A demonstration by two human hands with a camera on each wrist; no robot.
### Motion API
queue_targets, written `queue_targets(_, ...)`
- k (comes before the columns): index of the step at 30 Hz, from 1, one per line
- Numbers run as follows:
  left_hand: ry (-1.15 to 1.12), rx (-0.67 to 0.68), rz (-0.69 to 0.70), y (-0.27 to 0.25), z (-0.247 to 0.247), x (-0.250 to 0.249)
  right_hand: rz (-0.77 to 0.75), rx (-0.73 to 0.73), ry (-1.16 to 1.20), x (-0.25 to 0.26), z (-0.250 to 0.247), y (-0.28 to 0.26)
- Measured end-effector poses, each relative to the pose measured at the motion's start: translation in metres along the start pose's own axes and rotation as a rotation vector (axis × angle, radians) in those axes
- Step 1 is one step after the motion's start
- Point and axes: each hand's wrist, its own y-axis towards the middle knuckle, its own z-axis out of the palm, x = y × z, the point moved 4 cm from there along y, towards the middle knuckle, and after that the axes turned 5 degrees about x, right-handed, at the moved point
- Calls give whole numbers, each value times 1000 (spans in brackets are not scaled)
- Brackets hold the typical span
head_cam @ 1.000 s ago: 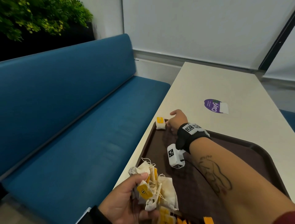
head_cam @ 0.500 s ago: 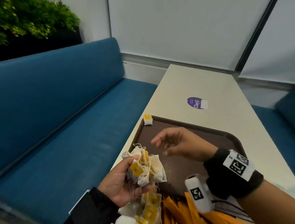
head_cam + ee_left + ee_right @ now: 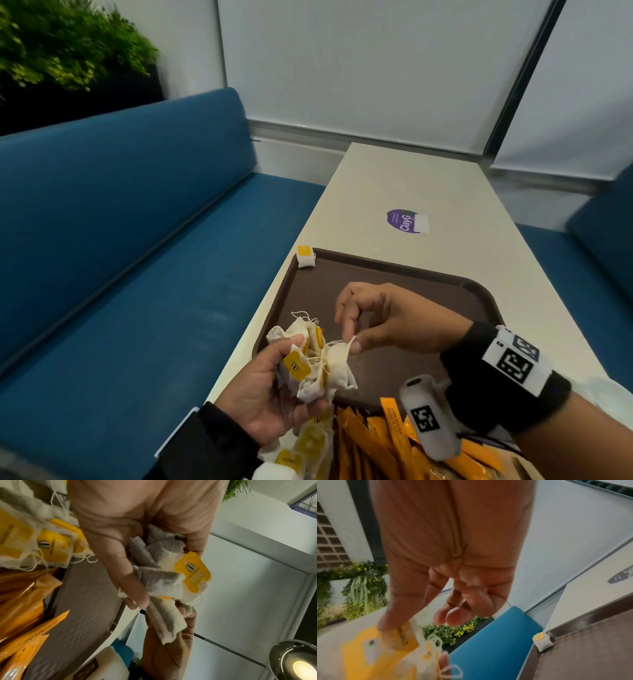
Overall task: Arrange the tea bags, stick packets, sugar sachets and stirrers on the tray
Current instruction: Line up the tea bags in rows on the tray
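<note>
A blue bench seat point(image 3: 130, 260) ran along the left side, and beside it stood the long pale tabletop point(image 3: 428, 185), with a purple sticker point(image 3: 406, 221) lying flat on it beyond the tray. The brown tray point(image 3: 394, 274) sat on the near part of the tabletop, its far left corner against the tabletop's left edge. Orange stick packets point(image 3: 380, 442) lay in a loose heap at the tray's near edge, with more yellow-tagged tea bags just to their left.

The left hand point(image 3: 270, 394) was held over the tray's near left corner, its grip closed around a bunch of tea bags point(image 3: 318, 359), thumb on top pressing a yellow tag, strings tangled among the bags. The right hand point(image 3: 383, 318) hovered above the tray just right of the bunch; its grip was a narrow pinch of thumb and forefinger on the corner of the rightmost bag in that bunch, the other fingers curled loosely above. The left wrist view showed that bag point(image 3: 168, 620) caught between the right hand's fingertips.

A single tea bag point(image 3: 306, 257) with its yellow tag up rested in the tray's far left corner, well apart from both hands.
</note>
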Motion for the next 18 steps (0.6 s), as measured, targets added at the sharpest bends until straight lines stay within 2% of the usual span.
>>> queue_targets(2,-28,-11,-11,1,-6,-3,-16,18,121,3,-2,4)
queue_targets(5,-71,-31,-21,3,-16,-8,82,-24,316,2,-12,9)
queue_targets(10,-108,-35,-5,3,-27,-16,309,-156,-54,-4,-33,26)
queue_targets(14,-104,-26,0,3,-29,-18,440,-274,-97,-23,-45,48)
queue_targets(18,-97,-18,-12,5,-30,-21,507,-402,-34,-58,-56,83)
